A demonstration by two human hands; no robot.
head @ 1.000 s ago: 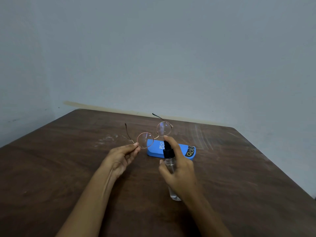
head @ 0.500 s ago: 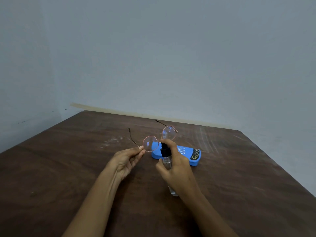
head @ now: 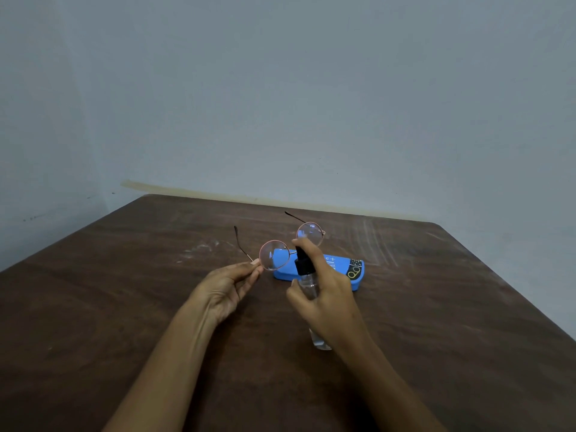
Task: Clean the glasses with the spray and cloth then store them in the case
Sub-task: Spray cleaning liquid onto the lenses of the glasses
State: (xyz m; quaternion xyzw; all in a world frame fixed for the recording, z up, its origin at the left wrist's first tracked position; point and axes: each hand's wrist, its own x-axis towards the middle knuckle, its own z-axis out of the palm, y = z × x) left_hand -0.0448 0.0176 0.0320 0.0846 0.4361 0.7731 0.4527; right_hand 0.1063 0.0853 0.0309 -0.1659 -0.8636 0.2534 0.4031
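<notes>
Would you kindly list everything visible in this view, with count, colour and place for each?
round wire-framed glasses: one, pinkish rims with dark temple tips, held up above the table in front of the case.
clear plastic spray bottle: one, clear with a black nozzle, held beside the lenses.
hard glasses case: one, blue with a black-and-yellow end, lying closed on the table beyond the hands.
wooden table: one, dark brown, fills the lower view.
wall: pale grey-blue, behind the table.
cleaning cloth: none in view.
left hand: pinches the glasses at one rim's edge.
right hand: grips the bottle, index finger on the nozzle.
</notes>
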